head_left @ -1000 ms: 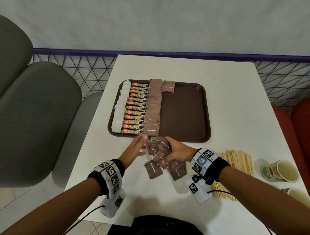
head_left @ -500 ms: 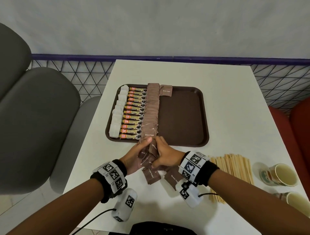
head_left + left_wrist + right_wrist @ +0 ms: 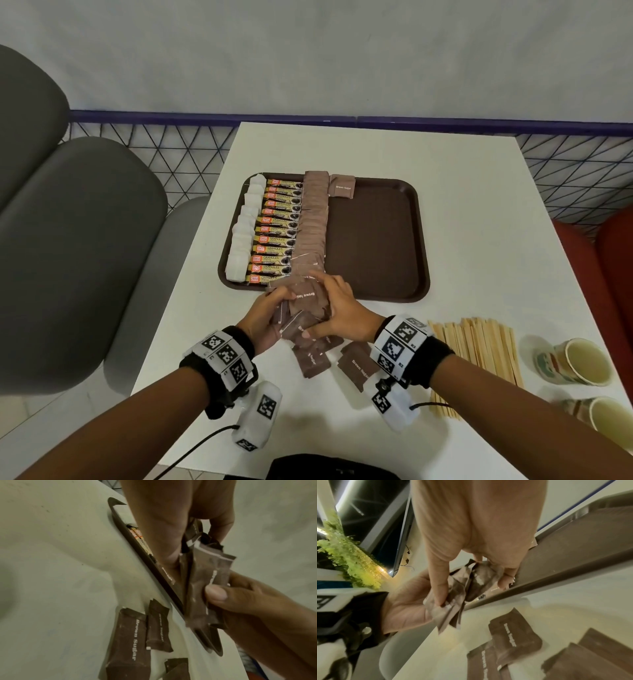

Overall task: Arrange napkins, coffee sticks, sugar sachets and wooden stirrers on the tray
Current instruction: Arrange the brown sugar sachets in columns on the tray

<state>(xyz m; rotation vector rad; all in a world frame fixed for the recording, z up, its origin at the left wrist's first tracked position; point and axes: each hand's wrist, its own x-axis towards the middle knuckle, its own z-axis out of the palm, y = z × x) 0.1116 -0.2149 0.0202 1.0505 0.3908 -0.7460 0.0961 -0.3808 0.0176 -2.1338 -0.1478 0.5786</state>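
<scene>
You hold a bunch of sugar sachets [image 3: 305, 301] in both hands, left hand [image 3: 265, 313] and right hand [image 3: 344, 310] curled round them, probably to square them up beside the tray [image 3: 394, 291].

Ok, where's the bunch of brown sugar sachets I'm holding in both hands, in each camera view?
Head: the bunch of sachets sits at lower centre, between the left hand and right hand, at the tray's near edge.
Left wrist: bunch right of centre, under the left hand's fingers.
Right wrist: bunch at centre, pinched by both hands.
Shared landmark: the brown tray's near rim.
</scene>
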